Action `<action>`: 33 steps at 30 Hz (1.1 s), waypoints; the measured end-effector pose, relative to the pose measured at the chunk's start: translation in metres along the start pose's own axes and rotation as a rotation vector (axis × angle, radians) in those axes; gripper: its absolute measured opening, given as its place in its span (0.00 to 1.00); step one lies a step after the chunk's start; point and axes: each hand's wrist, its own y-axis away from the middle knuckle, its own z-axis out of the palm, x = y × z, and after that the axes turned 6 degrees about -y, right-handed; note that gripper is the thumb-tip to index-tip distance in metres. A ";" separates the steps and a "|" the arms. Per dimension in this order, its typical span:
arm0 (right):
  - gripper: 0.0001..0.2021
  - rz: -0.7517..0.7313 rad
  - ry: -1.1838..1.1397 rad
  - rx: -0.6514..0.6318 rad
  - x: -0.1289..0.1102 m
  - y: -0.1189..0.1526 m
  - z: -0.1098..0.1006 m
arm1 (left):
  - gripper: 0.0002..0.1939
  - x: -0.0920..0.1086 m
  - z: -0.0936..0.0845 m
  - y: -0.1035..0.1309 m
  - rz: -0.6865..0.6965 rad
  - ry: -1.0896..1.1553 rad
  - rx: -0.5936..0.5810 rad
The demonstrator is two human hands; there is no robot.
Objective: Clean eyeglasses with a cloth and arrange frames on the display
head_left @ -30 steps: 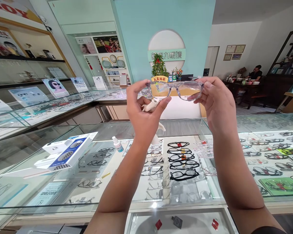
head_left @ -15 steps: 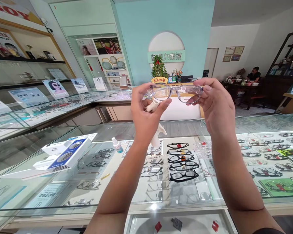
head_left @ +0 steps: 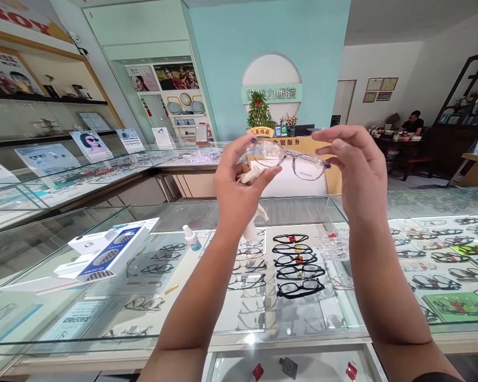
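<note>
Clear-framed glasses are held up in front of me, tilted down toward the right. My left hand grips their left end between thumb and fingers, with a white cloth bunched in the same hand and hanging below it. At the right end of the glasses is my right hand, its fingers spread apart. Its fingertips are beside the right hinge; whether they touch it cannot be made out.
Below lies a glass display case with rows of black glasses. A spray bottle and a blue-and-white box stand at the left. A person sits far back right.
The right end of the glasses has dropped, so they now tilt. My right hand has loosened its hold and its fingers have spread. My left hand keeps its grip.
</note>
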 end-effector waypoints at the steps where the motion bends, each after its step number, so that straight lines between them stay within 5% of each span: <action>1: 0.06 -0.033 0.017 -0.018 -0.002 0.001 0.000 | 0.35 0.001 0.000 0.001 0.004 -0.006 -0.013; 8: 0.02 -0.066 0.189 -0.213 0.005 0.002 0.002 | 0.36 0.009 -0.001 0.004 0.072 -0.059 -0.045; 18: 0.05 -0.034 0.151 -0.239 0.004 0.002 0.002 | 0.39 0.005 0.000 0.003 0.035 -0.019 -0.086; 33: 0.08 0.161 -0.030 -0.261 0.008 0.000 0.003 | 0.37 0.011 0.006 0.004 -0.205 0.283 -0.191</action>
